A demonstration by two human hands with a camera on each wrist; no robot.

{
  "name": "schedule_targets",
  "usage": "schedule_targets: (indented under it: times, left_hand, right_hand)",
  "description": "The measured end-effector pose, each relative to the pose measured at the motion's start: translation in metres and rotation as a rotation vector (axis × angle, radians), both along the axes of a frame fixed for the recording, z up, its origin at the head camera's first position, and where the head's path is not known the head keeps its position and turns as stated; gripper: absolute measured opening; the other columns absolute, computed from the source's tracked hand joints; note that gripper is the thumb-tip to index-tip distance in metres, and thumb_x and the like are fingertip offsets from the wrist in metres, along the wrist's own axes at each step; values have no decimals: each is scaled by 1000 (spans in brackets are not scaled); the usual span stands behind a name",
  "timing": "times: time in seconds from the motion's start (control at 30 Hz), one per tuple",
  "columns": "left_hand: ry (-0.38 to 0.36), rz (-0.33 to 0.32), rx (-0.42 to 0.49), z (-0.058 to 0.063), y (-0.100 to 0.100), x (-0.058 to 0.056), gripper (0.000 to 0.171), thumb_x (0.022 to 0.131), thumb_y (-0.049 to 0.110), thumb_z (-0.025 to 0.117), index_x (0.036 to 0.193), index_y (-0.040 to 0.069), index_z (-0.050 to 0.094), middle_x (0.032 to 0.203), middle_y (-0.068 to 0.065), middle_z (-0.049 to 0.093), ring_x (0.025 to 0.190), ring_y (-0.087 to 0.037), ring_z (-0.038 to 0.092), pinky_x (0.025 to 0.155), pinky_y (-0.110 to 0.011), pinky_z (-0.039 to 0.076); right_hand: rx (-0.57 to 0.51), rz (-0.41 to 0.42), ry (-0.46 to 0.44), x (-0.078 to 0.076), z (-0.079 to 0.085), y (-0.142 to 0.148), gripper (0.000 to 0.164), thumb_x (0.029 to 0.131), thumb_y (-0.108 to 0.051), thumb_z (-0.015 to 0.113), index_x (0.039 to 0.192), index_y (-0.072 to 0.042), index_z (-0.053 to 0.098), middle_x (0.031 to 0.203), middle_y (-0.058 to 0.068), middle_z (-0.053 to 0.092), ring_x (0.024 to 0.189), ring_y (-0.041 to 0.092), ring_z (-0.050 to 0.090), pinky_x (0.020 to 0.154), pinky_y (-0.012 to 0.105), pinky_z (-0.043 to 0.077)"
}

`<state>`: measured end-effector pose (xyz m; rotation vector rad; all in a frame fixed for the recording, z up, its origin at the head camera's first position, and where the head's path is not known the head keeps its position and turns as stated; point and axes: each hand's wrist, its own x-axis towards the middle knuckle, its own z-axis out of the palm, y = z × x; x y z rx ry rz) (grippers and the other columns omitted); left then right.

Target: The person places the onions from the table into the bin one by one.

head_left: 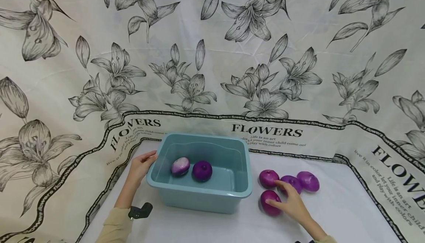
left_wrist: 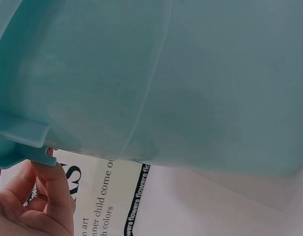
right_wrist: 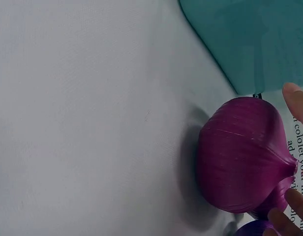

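Observation:
A teal plastic bin holds a pale purple onion and a dark purple onion. My left hand grips the bin's left rim, with curled fingers under the lip in the left wrist view. To the right of the bin lie several more purple onions. Over the nearest one, a red-purple onion, my right hand reaches with thumb and fingers spread apart. In the right wrist view that onion sits on the cloth, fingertips at its stem side.
Behind the near onion are another red-purple onion, a violet onion partly behind my fingers, and a lighter purple onion. White cloth covers the table. A flower-printed curtain rises at the back and sides.

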<state>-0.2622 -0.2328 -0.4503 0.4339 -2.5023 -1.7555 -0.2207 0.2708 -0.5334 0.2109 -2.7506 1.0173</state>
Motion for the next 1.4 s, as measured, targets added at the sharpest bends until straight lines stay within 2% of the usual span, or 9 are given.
schedule_targets:
  times: [0.17,0.27,0.47,0.63,0.9,1.07,1.2,1.3,1.4]
  left_hand:
    - [3,0,4,0,0,0,43,97,29,57,132,3,57,123,-19,61,104,-22,58,75,-22,45]
    - [5,-1,4,0,0,0,43,97,29,57,131,3,58,122,-19,62,103,-22,58,75,-22,45]
    - [7,1,5,-1,0,0,43,96,29,57,131,4,58,120,-17,63,100,-19,58,74,-22,45]
    - [12,1,6,-1,0,0,43,97,29,57,132,3,58,122,-19,62,104,-22,59,77,-24,47]
    - [20,7,15,-3,0,0,42,96,27,58,130,3,59,121,-19,63,100,-20,59,74,-20,45]
    - [22,8,25,-3,0,0,41,96,27,58,130,3,59,121,-19,62,102,-21,59,74,-20,45]
    - [28,6,28,-4,-1,0,41,96,27,58,130,2,59,123,-20,62,106,-24,59,75,-21,46]
    - [33,4,31,-4,-1,-1,42,96,26,58,130,2,58,123,-21,62,106,-25,59,75,-21,46]
    - [36,4,35,-4,-1,-1,42,96,26,58,130,2,59,123,-20,62,106,-24,59,75,-21,46]
  right_hand:
    - [-16,21,-15,-2,-4,-3,81,69,-40,85,131,1,52,130,24,55,121,44,51,100,59,39]
    - [-16,31,-12,-3,-8,-5,80,68,-39,86,130,0,54,129,23,57,119,43,53,99,57,40]
    - [16,44,38,-4,-15,-6,76,63,-39,88,125,-6,60,120,11,63,111,33,59,92,48,48]
    - [32,67,48,-4,-21,-9,72,61,-40,89,121,-10,63,115,5,65,106,26,61,87,40,51]
    - [6,121,24,-2,-32,-14,70,63,-40,88,123,-14,62,121,1,62,112,19,57,89,38,50]
    - [16,138,48,-2,-38,-16,82,57,-39,91,126,-9,58,125,8,61,116,30,55,91,48,49]
    - [-11,110,18,-2,-42,-18,97,53,-40,93,131,-5,49,127,13,59,118,34,55,94,53,46]
    - [-36,63,-18,-2,-43,-21,98,52,-41,93,130,-4,45,123,16,58,114,34,57,92,52,47]
    - [-48,31,-35,-1,-43,-23,92,53,-41,93,125,-5,47,120,18,58,110,35,59,89,52,49]
